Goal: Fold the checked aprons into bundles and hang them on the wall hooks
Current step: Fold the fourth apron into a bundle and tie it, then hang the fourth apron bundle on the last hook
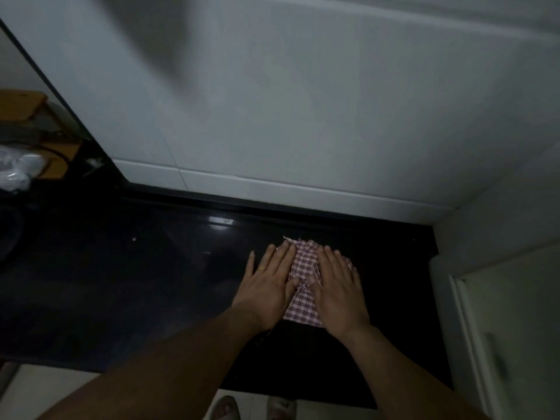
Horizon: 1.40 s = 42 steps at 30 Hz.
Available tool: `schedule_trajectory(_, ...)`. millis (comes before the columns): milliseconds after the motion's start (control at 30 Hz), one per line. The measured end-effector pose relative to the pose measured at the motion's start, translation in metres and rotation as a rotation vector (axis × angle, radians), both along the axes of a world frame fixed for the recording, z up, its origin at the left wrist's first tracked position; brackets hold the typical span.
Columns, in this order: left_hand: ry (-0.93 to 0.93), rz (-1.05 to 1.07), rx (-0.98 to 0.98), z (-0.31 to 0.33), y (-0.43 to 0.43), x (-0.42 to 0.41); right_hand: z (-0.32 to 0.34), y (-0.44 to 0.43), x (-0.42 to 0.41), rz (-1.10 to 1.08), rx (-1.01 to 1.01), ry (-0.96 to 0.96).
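The pink-and-white checked apron (304,263) lies folded into a flat bundle before me on the dark counter (151,283); its far edge looks rumpled, I think.

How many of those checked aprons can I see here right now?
1. A folded checked apron lies on the dark counter near the wall, pressed flat under the left hand and right hand. Others may lie outside the view.

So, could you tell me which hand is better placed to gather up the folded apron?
Probably the right hand: it lies flat over much of the checked apron, while the left hand rests half on the dark counter.
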State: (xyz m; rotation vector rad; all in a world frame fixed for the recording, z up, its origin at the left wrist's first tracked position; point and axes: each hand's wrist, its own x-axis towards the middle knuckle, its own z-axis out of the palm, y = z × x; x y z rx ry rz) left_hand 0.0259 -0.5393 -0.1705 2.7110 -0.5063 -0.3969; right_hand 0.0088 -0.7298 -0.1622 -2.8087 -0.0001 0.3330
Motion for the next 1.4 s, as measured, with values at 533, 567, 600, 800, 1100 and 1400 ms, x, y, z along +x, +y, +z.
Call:
schedule_trajectory(533, 0.324, 0.542, -0.654, 0.038, 0.006, 0.035, 0.066, 0.001, 0.019, -0.031, -0.048, -0.07)
schedule_trajectory(567, 0.314, 0.512, -0.63, 0.04, 0.004, 0.038, 0.071, 0.008, 0.021, -0.001, -0.009, -0.122)
schedule_trajectory(600, 0.301, 0.469, -0.609, 0.045, 0.0, 0.041, 0.077, 0.013, 0.022, 0.006, 0.088, -0.116)
schedule_trajectory(800, 0.302, 0.259, -0.532, 0.088, -0.014, 0.035, 0.11, 0.018, 0.011, -0.11, 0.445, 0.046)
schedule_trajectory(1100, 0.177, 0.011, -0.47, 0.168, -0.04, 0.027, 0.184, -0.013, -0.014, -0.16, 0.391, -0.068)
schedule_trajectory(1400, 0.031, -0.127, -0.506, 0.25, -0.049, 0.044, 0.264, -0.021, -0.011, -0.161, 0.373, -0.184)
